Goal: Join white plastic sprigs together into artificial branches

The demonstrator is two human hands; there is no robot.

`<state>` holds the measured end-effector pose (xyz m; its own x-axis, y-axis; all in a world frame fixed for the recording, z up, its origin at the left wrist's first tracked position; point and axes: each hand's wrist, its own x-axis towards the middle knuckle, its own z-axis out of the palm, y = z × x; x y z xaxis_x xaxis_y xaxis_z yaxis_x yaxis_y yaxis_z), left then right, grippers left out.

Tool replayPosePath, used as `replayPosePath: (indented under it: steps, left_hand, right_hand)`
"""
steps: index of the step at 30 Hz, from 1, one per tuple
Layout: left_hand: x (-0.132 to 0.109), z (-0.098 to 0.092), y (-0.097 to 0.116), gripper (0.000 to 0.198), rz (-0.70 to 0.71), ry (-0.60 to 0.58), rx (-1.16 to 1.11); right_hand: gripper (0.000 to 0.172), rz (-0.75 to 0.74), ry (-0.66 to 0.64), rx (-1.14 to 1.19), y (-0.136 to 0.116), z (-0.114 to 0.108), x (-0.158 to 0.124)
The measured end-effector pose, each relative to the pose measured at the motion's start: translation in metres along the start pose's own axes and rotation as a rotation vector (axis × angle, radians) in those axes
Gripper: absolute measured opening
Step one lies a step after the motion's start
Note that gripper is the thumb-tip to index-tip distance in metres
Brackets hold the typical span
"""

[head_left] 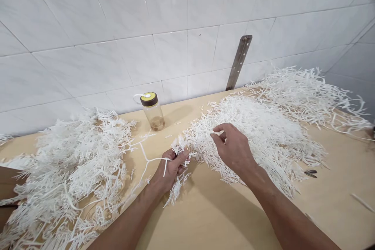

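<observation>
My left hand (172,166) is closed round a bunch of white branching plastic sprigs (177,189), whose tips stick out above and below the fingers. A long forked white plastic stem (146,160) lies across that hand and reaches left toward the left heap. Over the near edge of the middle heap of short white plastic pieces (258,125), my right hand (231,144) is curled with thumb and forefinger close together. Whatever sits between those fingertips, if anything, is too small to make out against the white heap.
A large heap of white branching sprigs (79,164) covers the left side. Behind stands a clear bottle (154,115) with a yellow and dark lid. More white stems (310,90) lie at the back right. A metal bracket (239,62) leans at the tiled wall (129,58).
</observation>
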<state>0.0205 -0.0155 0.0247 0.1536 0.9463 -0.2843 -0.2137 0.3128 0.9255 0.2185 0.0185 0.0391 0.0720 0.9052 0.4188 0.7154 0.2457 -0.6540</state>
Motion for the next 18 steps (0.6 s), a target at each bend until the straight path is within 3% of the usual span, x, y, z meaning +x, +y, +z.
replayPosePath:
  steps: [4,7,13,18]
  left_hand:
    - [0.004,0.000,-0.003,0.043,0.011,0.024,-0.014]
    - [0.005,0.000,-0.006,0.043,0.024,0.052,-0.026]
    - [0.008,-0.002,-0.009,0.043,0.047,0.061,-0.057]
    - [0.009,-0.005,-0.008,0.041,0.035,0.068,-0.062]
  right_hand:
    - [0.025,-0.013,-0.275,0.193,-0.018,0.003,-0.013]
    - [0.021,-0.056,-0.399,0.235,-0.028,0.013,-0.022]
    - [0.012,-0.059,-0.372,0.263,-0.027,0.021,-0.024]
    - [0.013,-0.185,-0.324,0.248,-0.030,0.024,-0.029]
